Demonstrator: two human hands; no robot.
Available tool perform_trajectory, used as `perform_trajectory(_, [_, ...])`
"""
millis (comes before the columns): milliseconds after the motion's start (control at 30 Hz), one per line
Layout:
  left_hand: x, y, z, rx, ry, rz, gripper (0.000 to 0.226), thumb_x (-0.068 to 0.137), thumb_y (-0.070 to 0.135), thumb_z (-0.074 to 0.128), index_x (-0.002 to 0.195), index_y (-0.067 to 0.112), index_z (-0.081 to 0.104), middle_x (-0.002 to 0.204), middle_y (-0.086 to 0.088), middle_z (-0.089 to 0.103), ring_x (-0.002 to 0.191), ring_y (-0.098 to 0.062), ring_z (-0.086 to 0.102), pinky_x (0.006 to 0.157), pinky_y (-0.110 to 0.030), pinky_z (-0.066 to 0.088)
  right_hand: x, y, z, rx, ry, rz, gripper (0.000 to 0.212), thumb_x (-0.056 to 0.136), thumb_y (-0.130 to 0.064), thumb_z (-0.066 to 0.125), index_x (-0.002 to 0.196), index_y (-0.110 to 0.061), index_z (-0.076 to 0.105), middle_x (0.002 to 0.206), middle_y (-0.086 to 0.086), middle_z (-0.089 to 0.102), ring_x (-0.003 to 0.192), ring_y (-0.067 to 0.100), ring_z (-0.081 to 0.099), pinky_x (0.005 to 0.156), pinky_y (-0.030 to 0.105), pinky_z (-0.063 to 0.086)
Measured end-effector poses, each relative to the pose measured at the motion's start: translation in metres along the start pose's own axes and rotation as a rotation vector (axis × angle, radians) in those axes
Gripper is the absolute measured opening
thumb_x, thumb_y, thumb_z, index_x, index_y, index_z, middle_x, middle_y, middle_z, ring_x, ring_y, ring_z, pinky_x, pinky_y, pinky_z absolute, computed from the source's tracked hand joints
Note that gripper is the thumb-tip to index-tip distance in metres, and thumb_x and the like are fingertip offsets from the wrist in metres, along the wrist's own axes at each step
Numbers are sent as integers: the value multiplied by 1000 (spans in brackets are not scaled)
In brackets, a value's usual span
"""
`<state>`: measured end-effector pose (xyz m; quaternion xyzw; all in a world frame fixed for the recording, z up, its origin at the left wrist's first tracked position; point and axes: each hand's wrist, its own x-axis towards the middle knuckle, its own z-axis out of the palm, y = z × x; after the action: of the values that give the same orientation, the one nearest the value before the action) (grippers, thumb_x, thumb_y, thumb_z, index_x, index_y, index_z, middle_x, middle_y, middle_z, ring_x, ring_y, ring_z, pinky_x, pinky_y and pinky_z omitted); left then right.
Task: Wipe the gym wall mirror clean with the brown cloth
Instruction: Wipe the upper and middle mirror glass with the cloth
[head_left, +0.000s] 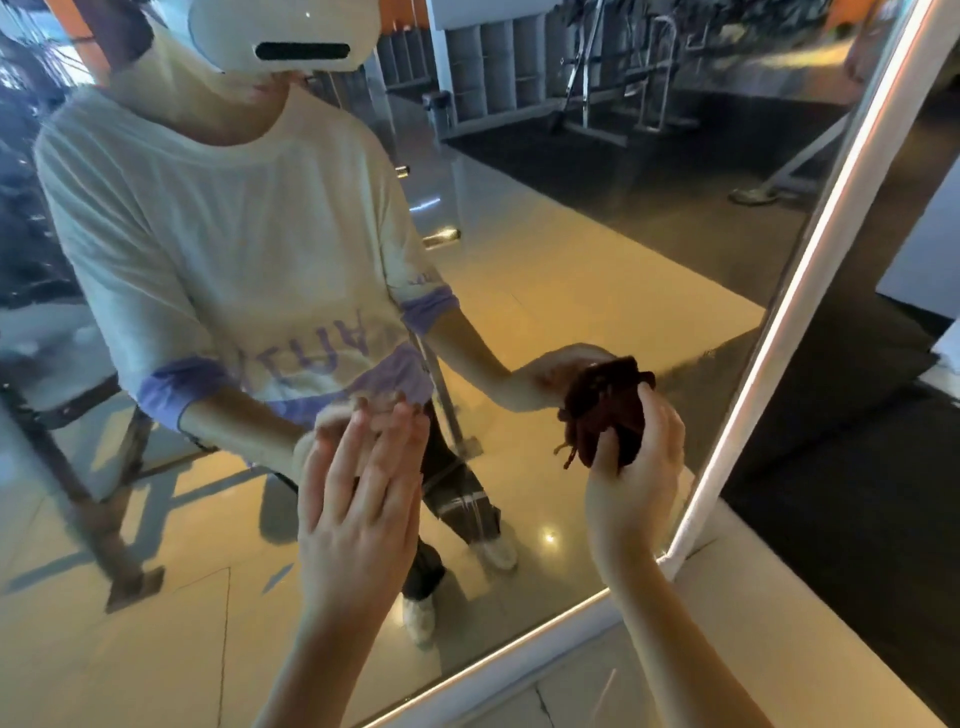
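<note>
The wall mirror (597, 249) fills most of the view, framed by a lit white strip along its right and bottom edges. My right hand (641, 467) grips the bunched brown cloth (610, 410) and holds it against the glass near the lower right. My left hand (363, 488) lies flat on the mirror with straight fingers, left of the cloth. The glass shows a reflected person in a white and purple shirt mirroring both hands.
The lit white frame (810, 291) runs diagonally at the right, with a pale ledge (779, 613) below it. A dark floor (857, 467) lies beyond the frame. Gym racks and a chair appear only as reflections.
</note>
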<state>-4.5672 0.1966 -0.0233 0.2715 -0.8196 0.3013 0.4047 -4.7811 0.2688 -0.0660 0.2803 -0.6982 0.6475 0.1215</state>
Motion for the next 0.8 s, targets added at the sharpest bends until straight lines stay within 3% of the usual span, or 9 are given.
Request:
perform_trajectory(100, [-12,-12,-7,34,7,-7,68,87,12,70,149,10,41,153,-10,39,145,-30,30,121,-46,18,-27,-8,2,-20,-124,-211,39,93,-18,59,129,-4,59,128,13,60,117,22,56,90,38,54])
perform_trajectory(167, [-18,-19,-7,55,-6,14,71,88,14,71,151,11,39,159,-7,32,150,-27,23,121,-46,19,-24,-3,2,-40,-109,-279,37,93,-21,59,125,-2,61,122,14,62,112,25,60,85,46,56])
perform_trajectory(233, [-21,-23,-4,52,-7,35,72,88,15,70,153,13,37,164,-3,24,151,-26,23,121,-47,20,-19,2,4,-29,-30,-210,37,93,-14,62,127,-1,59,125,15,60,114,28,59,82,53,57])
perform_trajectory(300, [-21,-24,-1,47,-4,45,73,90,16,69,154,14,34,163,-2,24,148,-26,28,120,-47,23,-25,-3,10,21,8,-97,41,91,-7,64,131,-3,56,130,16,56,119,30,56,85,52,57])
perform_trajectory(400, [-19,-24,-1,57,19,41,69,90,17,69,151,14,38,159,-4,29,153,-23,18,123,-44,17,-53,-20,19,34,-84,-232,39,93,-16,60,131,-14,53,126,16,60,115,26,57,96,26,49])
perform_trajectory(467, [-19,-24,-3,70,28,37,69,90,18,71,151,14,38,159,-4,30,153,-21,16,124,-44,15,-64,-23,20,29,-199,-404,36,93,-22,58,128,-18,52,121,11,61,106,23,59,94,17,44])
perform_trajectory(567, [-19,-27,-5,81,1,53,71,90,16,71,152,14,38,158,-5,33,153,-22,17,125,-44,13,-54,-19,17,29,-204,-439,33,93,-21,58,126,-18,54,118,11,63,106,20,59,92,18,45])
perform_trajectory(700, [-21,-31,-7,97,-17,81,70,90,13,72,152,13,39,159,-4,33,151,-23,21,125,-43,13,-46,-16,18,111,-12,-67,40,92,-11,62,131,-14,53,128,8,56,117,17,54,90,41,55])
perform_trajectory(800, [-21,-31,-8,99,-18,70,67,91,12,71,151,13,42,159,-4,32,149,-24,24,125,-43,13,-73,-26,24,60,-132,-198,37,92,-18,58,129,-22,51,125,11,59,112,24,57,88,35,53])
